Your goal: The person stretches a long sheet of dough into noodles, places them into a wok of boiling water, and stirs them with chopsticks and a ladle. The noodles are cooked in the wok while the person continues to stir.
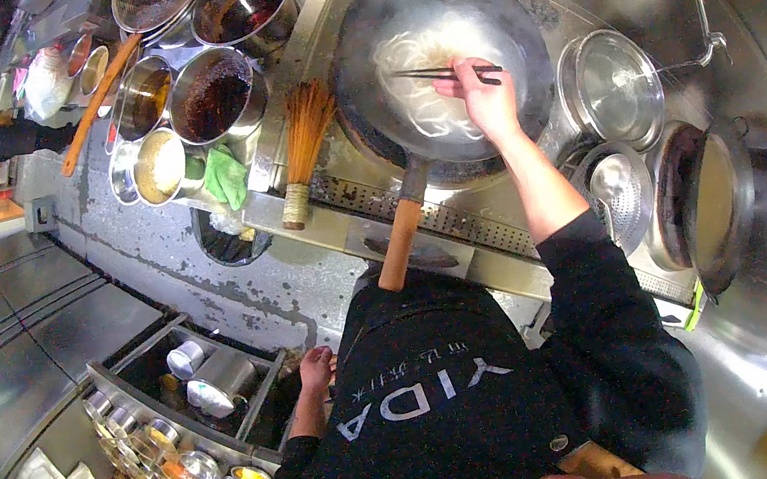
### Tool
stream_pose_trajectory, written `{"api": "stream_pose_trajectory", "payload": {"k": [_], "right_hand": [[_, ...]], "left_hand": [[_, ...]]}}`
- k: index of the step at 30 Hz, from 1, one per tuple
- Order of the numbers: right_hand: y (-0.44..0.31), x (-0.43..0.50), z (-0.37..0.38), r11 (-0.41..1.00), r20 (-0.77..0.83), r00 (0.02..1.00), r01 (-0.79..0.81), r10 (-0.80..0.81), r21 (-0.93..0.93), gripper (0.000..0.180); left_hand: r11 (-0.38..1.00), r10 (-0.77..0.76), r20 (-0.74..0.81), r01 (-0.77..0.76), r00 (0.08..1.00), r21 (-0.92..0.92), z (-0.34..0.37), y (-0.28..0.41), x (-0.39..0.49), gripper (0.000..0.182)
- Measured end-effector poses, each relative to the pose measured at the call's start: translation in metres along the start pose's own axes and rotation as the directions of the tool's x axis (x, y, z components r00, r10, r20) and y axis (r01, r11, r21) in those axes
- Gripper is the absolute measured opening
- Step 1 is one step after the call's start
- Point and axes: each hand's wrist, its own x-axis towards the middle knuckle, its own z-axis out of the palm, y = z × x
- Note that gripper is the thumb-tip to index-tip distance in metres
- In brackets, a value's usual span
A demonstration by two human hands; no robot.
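Note:
My right hand (485, 94) grips a pair of dark chopsticks (428, 72) over a large wok (354, 62) on the stove. Their tips point left, above or at white noodles (424, 111) lying in cloudy, steaming liquid; whether they touch is unclear. The wok's wooden handle (401, 243) points down towards my apron, with no hand on it. Low at my side, left of the apron, is my left hand (318, 369), its fingers curled and partly hidden, so I cannot see whether it holds anything. A bamboo wok brush (307, 146) lies left of the wok.
Metal pots of dark sauce (211, 95) and a green cloth (226, 177) stand at the left. Right of the wok are a water-filled bowl (621, 89), a perforated strainer (633, 205) and another wok (721, 213). Behind at left, a counter holds containers. Another person's dark sleeve (24, 137) shows far left.

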Motion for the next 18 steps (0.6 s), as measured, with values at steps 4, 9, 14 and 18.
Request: {"api": "stream_pose_trajectory", "payload": {"k": [4,9,14,18], "right_hand": [[0.000,0.003,-0.008,0.998,-0.025,1.000,-0.011,0.010,-0.064,0.027],[0.001,0.006,-0.019,0.970,-0.022,0.994,0.101,-0.108,-0.221,0.029],[-0.007,0.001,-0.032,0.972,0.034,0.998,0.056,-0.049,-0.229,0.029],[-0.014,-0.006,-0.032,0.930,-0.037,0.981,0.166,-0.188,-0.329,0.029]], "left_hand": [[0.992,0.080,-0.005,-0.079,0.997,0.101,0.002,0.008,-0.007,0.023],[0.980,0.014,0.010,-0.015,1.000,0.198,0.003,0.023,-0.017,0.021],[0.996,0.033,0.079,-0.026,0.996,-0.086,0.005,0.018,-0.012,0.017],[0.999,-0.041,0.031,0.040,0.999,0.026,0.005,0.018,-0.012,0.018]]}}
